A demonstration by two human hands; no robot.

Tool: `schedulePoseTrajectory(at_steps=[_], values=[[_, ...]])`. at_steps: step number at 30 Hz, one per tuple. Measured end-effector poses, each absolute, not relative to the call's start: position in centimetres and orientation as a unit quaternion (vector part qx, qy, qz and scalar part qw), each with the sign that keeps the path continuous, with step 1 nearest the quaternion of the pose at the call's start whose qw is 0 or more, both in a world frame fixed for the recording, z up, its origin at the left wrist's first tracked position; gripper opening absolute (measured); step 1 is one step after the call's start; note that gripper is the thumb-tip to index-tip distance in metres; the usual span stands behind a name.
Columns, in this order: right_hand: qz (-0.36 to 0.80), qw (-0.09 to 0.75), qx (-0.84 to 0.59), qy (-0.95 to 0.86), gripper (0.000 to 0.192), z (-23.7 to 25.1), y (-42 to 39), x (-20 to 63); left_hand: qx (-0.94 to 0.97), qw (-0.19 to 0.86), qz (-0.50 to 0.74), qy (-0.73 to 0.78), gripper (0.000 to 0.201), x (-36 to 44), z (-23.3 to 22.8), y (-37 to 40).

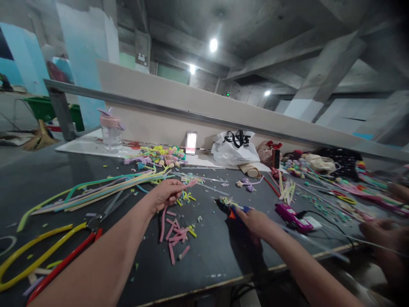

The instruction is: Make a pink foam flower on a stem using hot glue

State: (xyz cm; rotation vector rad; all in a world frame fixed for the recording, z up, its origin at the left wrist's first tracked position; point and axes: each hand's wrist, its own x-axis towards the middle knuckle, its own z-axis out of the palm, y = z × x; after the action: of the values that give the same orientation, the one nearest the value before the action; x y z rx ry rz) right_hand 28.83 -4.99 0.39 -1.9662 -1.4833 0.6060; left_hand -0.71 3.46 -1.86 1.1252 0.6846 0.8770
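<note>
In the head view, my left hand [168, 194] is closed in a pinch on short pink chenille stem pieces [191, 184], raised a little above the table. Below it lies a loose pile of cut pink chenille stems [177, 234] with some yellow bits. My right hand [257, 222] is wrapped round a dark blue glue gun [242, 209] with an orange part. Much of the gun is hidden by the hand and shadow. Small pale scraps [226, 200] surround its front end. Large scissors [91, 226] with yellow and red handles lie left of my left forearm.
Long chenille stems [105, 189] lie at left, near finished coloured pieces [159, 155]. Behind stand a clear cup [111, 134], a phone [191, 143] and a white bag [236, 147]. A magenta power bank [294, 218] trails cables. Another person's hand [377, 234] is at right.
</note>
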Motion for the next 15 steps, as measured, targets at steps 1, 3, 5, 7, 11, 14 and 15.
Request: schedulePoseTrajectory(at_steps=[1,3,5,7,11,14,15], values=[[0.204,0.270,-0.749,-0.570,0.032,0.7,-4.8,28.8,0.504,0.704,0.396,0.305,0.024,-0.8,-1.9,3.5],[0.150,0.200,-0.758,-0.602,0.031,1.3,-4.7,27.8,0.501,0.706,0.400,0.300,0.023,-0.9,-1.8,3.6],[0.108,0.154,-0.742,-0.644,0.026,1.6,-4.8,25.5,0.498,0.708,0.405,0.295,0.023,-1.0,-1.7,3.6],[0.085,0.123,-0.711,-0.687,0.013,1.5,-5.2,22.1,0.496,0.708,0.410,0.292,0.022,-1.1,-1.5,3.6],[0.085,0.085,-0.631,-0.766,0.013,0.6,-5.8,14.9,0.496,0.706,0.416,0.288,0.022,-1.2,-1.2,3.5],[0.078,0.068,-0.608,-0.787,0.015,-0.1,-5.7,11.5,0.496,0.706,0.418,0.286,0.023,-1.3,-1.3,3.6],[0.073,0.065,-0.608,-0.788,0.016,-0.3,-5.6,10.9,0.495,0.706,0.418,0.286,0.022,-1.3,-1.4,3.6]])
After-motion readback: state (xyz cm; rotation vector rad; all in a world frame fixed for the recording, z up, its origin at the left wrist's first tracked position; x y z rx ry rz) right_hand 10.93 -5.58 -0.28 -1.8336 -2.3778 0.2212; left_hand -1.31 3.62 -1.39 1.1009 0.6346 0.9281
